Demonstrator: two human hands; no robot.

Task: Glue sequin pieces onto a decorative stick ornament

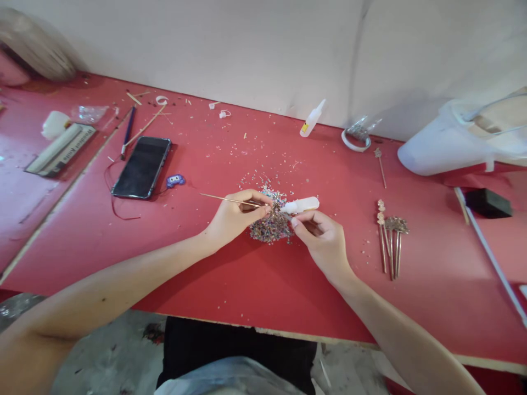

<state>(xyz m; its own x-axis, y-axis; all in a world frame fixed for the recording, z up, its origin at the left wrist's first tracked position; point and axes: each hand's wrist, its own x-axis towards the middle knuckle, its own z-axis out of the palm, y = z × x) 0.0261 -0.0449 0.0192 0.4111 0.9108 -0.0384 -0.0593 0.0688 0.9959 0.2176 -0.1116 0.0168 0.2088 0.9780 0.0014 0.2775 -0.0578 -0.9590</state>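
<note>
My left hand (233,218) is closed in a pinch on a thin gold-coloured stick (218,197), which points out to the left. At the stick's right end, by my fingertips, is a small brownish ornament (275,209). Below it lies a heap of tiny multicoloured chips (269,231) on the red table. My right hand (325,238) is at the heap's right edge, thumb and forefinger pinched together; anything between them is too small to name. Just behind that hand, a white squeeze bottle (305,204) lies with its nozzle toward the heap.
To the right lie several decorated sticks (393,241), with a white bucket (428,142) behind. A second small bottle (313,119) and a tape roll (356,140) are near the wall. A phone (142,167), a pencil (129,131) and a knife box (61,149) occupy the left.
</note>
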